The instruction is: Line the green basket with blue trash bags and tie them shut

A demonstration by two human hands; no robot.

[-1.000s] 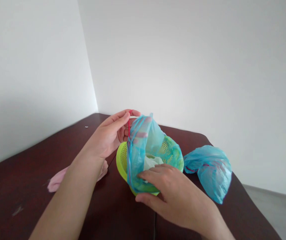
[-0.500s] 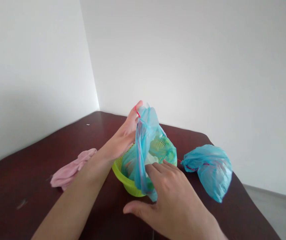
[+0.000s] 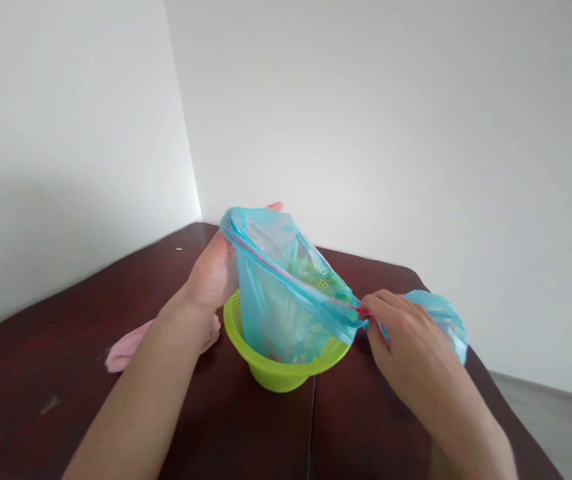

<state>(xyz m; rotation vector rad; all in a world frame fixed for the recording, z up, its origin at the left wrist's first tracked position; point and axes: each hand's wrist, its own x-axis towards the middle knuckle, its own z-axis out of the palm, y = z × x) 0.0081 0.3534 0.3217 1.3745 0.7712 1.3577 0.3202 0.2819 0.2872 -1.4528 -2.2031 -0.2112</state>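
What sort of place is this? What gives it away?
Probably a plain room indoors, perhaps a home: smooth white walls meeting in a corner, a dark reddish-brown table, and a yellow-green perforated plastic basket on it.

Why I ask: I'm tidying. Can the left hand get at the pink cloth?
Probably not without pulling free: the left hand props up the open blue bag, though the pink cloth lies nearby.

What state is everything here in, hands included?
Green basket: upright
Blue bag: partly in the basket, mouth open, rim stretched
Red drawstring: pinched in the right hand
Left hand: at the rim, partly hidden
Pink cloth: crumpled
Other blue bag: mostly covered; cannot tell if tied
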